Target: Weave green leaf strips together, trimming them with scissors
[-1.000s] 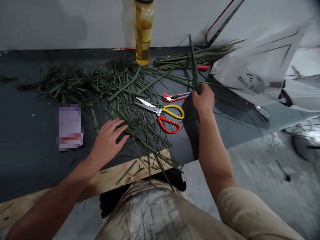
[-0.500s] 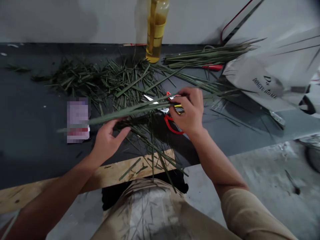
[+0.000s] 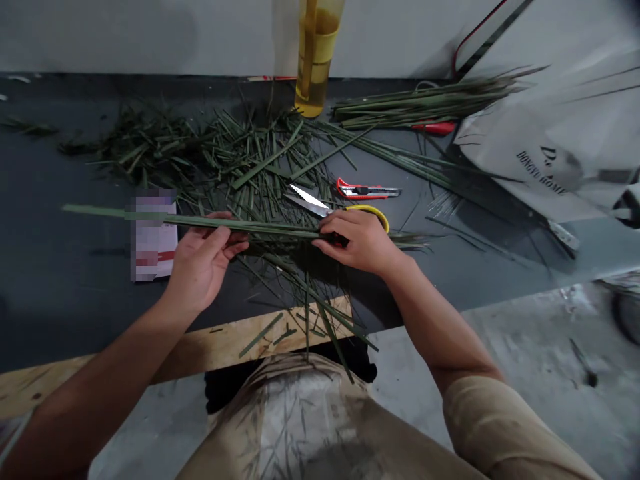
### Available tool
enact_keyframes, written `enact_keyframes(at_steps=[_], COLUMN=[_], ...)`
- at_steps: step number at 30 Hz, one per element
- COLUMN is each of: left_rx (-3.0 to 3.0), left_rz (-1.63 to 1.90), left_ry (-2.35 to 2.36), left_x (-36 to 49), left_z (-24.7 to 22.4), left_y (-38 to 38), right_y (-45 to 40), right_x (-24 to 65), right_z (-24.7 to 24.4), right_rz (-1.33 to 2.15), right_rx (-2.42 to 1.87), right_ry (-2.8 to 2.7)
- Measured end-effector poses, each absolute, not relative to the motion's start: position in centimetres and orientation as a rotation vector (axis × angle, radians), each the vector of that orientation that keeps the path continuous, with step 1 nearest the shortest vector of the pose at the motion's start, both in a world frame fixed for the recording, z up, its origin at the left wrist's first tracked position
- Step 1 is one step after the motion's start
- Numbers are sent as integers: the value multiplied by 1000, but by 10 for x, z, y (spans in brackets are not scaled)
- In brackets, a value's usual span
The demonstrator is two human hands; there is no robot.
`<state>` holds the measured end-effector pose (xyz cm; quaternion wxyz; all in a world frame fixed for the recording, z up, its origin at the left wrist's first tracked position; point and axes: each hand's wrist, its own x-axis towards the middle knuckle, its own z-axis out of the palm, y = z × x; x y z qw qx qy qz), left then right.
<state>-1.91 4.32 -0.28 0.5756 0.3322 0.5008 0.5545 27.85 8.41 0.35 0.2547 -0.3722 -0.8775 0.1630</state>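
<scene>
A thin bundle of long green leaf strips (image 3: pixel 270 229) stretches across in front of me, held at two places. My left hand (image 3: pixel 203 257) pinches it between thumb and fingers, with its free end reaching left over the phone (image 3: pixel 153 240). My right hand (image 3: pixel 357 240) is closed round the strips farther right, and their frayed ends stick out beyond it. Under and behind that hand lie scissors (image 3: pixel 313 202) with blades spread and a yellow handle showing. Just past them is a red box cutter (image 3: pixel 367 190). Cut leaf pieces (image 3: pixel 255 157) are heaped behind the strips.
A yellow bottle (image 3: pixel 314 67) stands at the back by the wall. To its right lie a bundle of long leaves (image 3: pixel 415 103) and a white printed bag (image 3: pixel 545 167). A wooden board (image 3: pixel 215 350) runs along the table's front edge, with leaf scraps on it.
My left hand has closed on the strips, which now lie straighter and farther left. My right hand has moved down and slightly left, uncovering the box cutter.
</scene>
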Motion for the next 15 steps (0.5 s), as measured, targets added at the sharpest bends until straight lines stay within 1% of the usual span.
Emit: enact_keyframes(at_steps=[3, 9, 15], left_rx=[727, 760, 767], left_rz=[1300, 1259, 1211], left_ry=[1156, 1190, 1195], left_x=[-18, -15, -10], left_z=[-1, 4, 2], left_y=[43, 41, 38], right_y=[82, 82, 78], right_x=[278, 277, 270], right_z=[6, 3, 1], right_rz=[523, 433, 437], right_rx=[-994, -1114, -1040], right_ry=[-2406, -2312, -2321])
